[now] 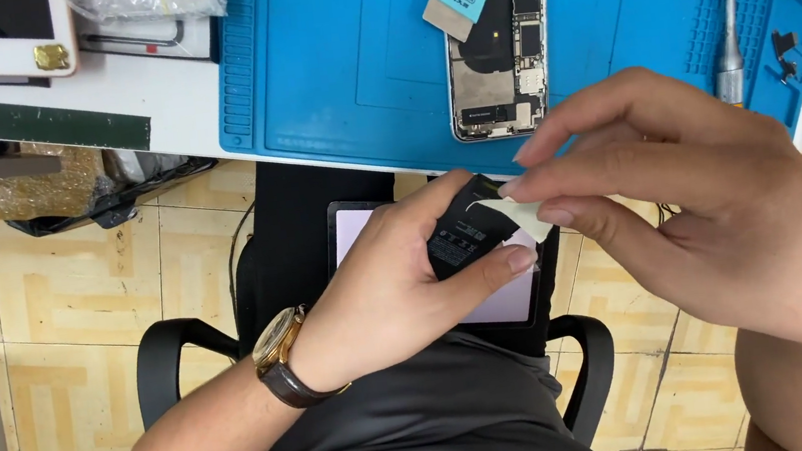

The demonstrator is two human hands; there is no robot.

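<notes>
Below the counter's edge, at the middle of the frame, the left hand point(398, 286) reaches in from the lower left, a watch point(280, 355) with a brown strap on its wrist; its fingers curl shut around a small black battery point(462, 229), the thumb pressed along the lower side. From the right, the right hand point(711, 210) comes in with its wrist at the lower right corner and its fingers stretched toward the left; thumb and forefinger are pinched closed on a whitish adhesive strip point(516, 214) that lies against the battery's right end. The battery is flat and dark, with a lighter label on its face, tilted up to the right. Behind both hands, a phone screen point(505, 299) with a pale face rests on the person's lap. On the blue mat point(333, 72) at the top of the frame lies an opened phone point(496, 43), its insides showing, with a screwdriver point(728, 47) to its right.
</notes>
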